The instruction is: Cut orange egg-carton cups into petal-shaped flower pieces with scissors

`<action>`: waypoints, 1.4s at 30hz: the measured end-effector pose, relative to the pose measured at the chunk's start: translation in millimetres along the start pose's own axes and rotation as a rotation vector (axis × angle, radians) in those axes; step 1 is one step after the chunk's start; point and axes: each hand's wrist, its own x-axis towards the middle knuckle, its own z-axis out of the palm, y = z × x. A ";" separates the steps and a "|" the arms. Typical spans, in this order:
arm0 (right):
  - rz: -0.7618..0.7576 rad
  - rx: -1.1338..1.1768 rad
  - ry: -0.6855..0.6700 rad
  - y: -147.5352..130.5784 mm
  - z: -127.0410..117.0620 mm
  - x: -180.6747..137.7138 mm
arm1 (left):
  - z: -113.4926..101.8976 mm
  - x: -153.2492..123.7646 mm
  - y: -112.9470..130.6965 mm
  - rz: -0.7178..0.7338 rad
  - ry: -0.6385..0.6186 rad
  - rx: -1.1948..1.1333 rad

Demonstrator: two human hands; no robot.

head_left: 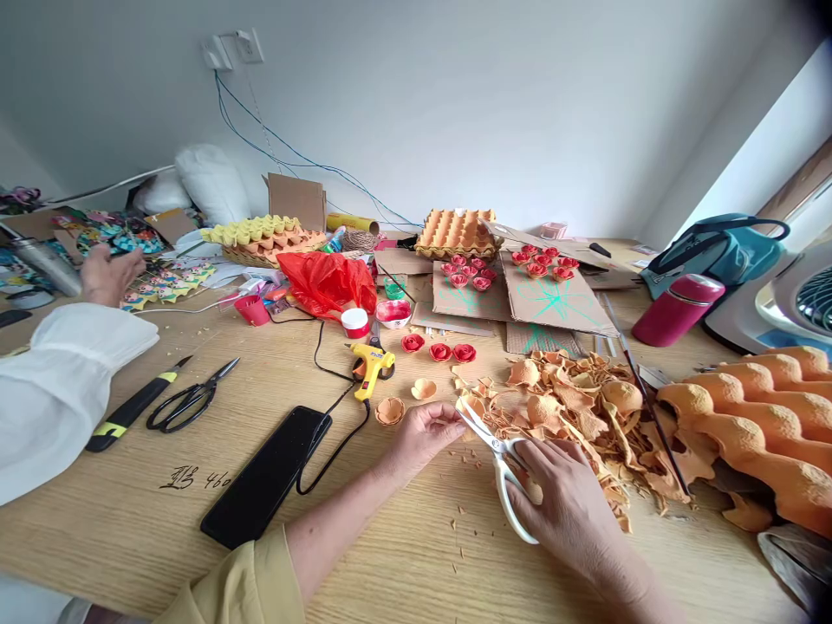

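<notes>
My right hand (572,507) has its fingers through the white handles of a pair of scissors (499,447), whose blades are parted and point toward my left fingertips. With thumb and finger pinched, my left hand (419,442) holds a small orange piece of egg carton (473,406) at the blades; fingers and blades partly hide it. Just beyond my left hand lie a cup of carton petals (390,412) and a paler petal cup (424,389). A heap of torn carton scraps (585,407) spreads beyond my right hand.
An egg tray (754,425) stands at right, near a pink bottle (679,309). A yellow glue gun (372,368), phone (266,477), black scissors (188,404) and utility knife (136,407) lie left. Red flowers (440,352) sit farther back. Another person's hand (110,273) reaches in at left.
</notes>
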 end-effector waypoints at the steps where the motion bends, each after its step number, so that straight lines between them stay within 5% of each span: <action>1: 0.001 -0.013 0.004 0.2 -0.2 0.0 | -0.5 0.5 -1.1 0.010 0.002 0.002; 20: -0.014 0.019 -0.028 -7.5 -0.2 0.4 | 12.0 -11.7 18.1 -0.016 -0.097 -0.208; 42: -0.093 0.046 -0.008 -13.3 -3.0 0.7 | 17.3 -18.4 29.2 0.000 -0.193 -0.182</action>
